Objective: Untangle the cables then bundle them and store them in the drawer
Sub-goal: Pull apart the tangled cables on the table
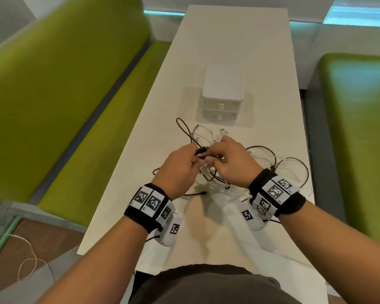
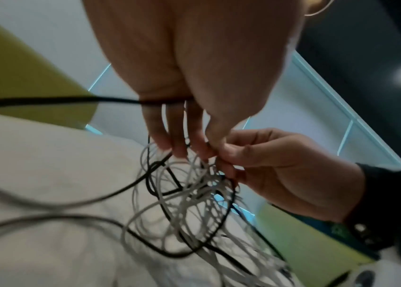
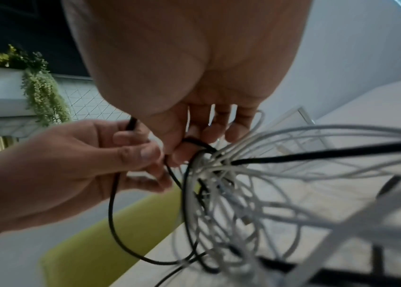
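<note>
A tangle of black and white cables hangs from both hands just above the white table. My left hand grips a black cable near its plug end; that cable crosses the palm in the left wrist view. My right hand pinches the knot of the tangle, where a black loop meets several white strands. The two hands' fingertips nearly touch. Loose loops trail on the table to the right. The white drawer unit stands beyond, with both drawers closed.
Green benches run along both sides of the table. The table's near edge is at my waist. A thin cord lies on the floor at the lower left.
</note>
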Demonstrator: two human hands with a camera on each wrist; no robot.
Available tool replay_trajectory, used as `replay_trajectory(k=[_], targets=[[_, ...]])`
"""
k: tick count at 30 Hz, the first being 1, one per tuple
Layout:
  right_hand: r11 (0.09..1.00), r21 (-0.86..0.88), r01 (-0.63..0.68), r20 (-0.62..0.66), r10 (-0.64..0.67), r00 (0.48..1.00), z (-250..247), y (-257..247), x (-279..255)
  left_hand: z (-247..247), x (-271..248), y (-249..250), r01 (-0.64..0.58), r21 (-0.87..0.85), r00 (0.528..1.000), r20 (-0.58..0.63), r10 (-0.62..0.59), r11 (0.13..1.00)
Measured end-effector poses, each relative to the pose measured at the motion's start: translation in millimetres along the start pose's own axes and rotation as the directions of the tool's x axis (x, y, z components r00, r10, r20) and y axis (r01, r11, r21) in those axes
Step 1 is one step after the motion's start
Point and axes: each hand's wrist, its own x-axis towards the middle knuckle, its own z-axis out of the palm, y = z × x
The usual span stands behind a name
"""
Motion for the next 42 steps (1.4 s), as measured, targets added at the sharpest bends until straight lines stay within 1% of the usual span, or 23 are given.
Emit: replay_trajectory(k=[2,3,5,7,9,10,11,13,15,17,19,21,24,26,27,29,31,33,35,37,38,40,42], targets=[[0.999,0.044,0.012,0.024,-0.013,1.000,-2,4,-2,-8,5,-3,-0.070,0.043,0.997,-0.041,0.072,0.997],[0.998,0.053,0.024,0.024,-0.025,0.999,-2,7,-3,-12,8,-5,-0.087,0.041,0.996,-0.007,0.087,0.995],[0.995,0.049,0.084,-0.013,-0.083,0.996,1,11,-6,-18,11,-4,-0.043,-0.018,0.994,0.096,0.045,0.999],[0.987,0.095,0.128,-0.102,-0.118,0.988,5,11,-9,-17,12,-1,-0.006,-0.043,0.993,0.116,0.011,0.999],[0.976,0.181,0.121,-0.193,-0.086,0.977,5,9,-12,-13,11,1,0.044,-0.091,0.991,0.131,-0.032,0.995],[0.981,0.175,0.085,-0.188,-0.051,0.981,4,8,-13,-12,10,2,0.091,-0.132,0.988,0.132,-0.073,0.987],[0.995,0.099,0.025,-0.139,-0.011,0.990,4,8,-15,-11,10,2,0.150,-0.193,0.985,0.118,-0.129,0.970],[0.974,-0.206,-0.092,0.003,0.094,0.996,4,7,-18,-13,9,4,0.230,-0.309,0.973,0.096,-0.210,0.923],[0.889,-0.448,-0.100,0.065,0.143,0.988,10,3,-21,-16,9,10,0.195,-0.309,0.979,0.122,-0.164,0.931],[0.868,-0.494,-0.061,0.079,0.115,0.990,15,-4,-21,-23,11,14,0.145,-0.214,0.983,0.139,-0.117,0.966],[0.909,-0.415,-0.050,0.056,0.080,0.995,12,-8,-17,-31,17,6,0.151,-0.107,0.987,0.063,-0.145,0.983],[0.939,-0.343,-0.016,-0.019,0.010,1.000,4,-6,-15,-42,21,-7,0.215,-0.064,0.975,-0.039,-0.218,0.975],[0.959,-0.214,0.188,-0.148,-0.222,0.964,-9,0,-14,-48,20,-23,0.309,-0.019,0.945,-0.106,-0.310,0.951],[0.939,-0.130,0.319,-0.169,-0.338,0.926,-15,3,-15,-48,18,-30,0.336,0.032,0.931,-0.165,-0.326,0.941],[0.934,-0.114,0.338,-0.160,-0.353,0.922,-17,5,-16,-48,18,-34,0.343,0.035,0.924,-0.189,-0.331,0.939],[0.946,-0.134,0.294,-0.073,-0.306,0.949,-20,17,-15,-49,17,-40,0.354,0.036,0.921,-0.189,-0.342,0.935],[0.944,-0.259,0.205,0.132,-0.176,0.976,-23,31,-18,-49,14,-44,0.348,0.065,0.928,-0.169,-0.333,0.935],[0.938,-0.333,0.100,0.295,0.004,0.955,-29,40,-24,-49,11,-45,0.326,0.104,0.936,-0.173,-0.306,0.939],[0.973,-0.216,-0.076,0.358,0.151,0.921,-37,36,-30,-49,10,-44,0.328,0.054,0.938,-0.140,-0.318,0.943],[0.982,-0.121,-0.148,0.269,0.176,0.947,-35,31,-32,-47,9,-38,0.322,-0.052,0.946,-0.022,-0.323,0.945],[0.981,-0.159,-0.114,0.183,0.143,0.973,-31,27,-30,-45,8,-31,0.313,-0.096,0.950,0.038,-0.311,0.945],[0.975,-0.222,0.019,0.021,-0.015,1.000,-22,16,-27,-43,8,-16,0.298,-0.159,0.952,0.121,-0.281,0.941],[0.971,-0.183,0.152,-0.015,-0.158,0.987,-12,4,-24,-42,12,-5,0.279,-0.138,0.957,0.121,-0.263,0.950]])
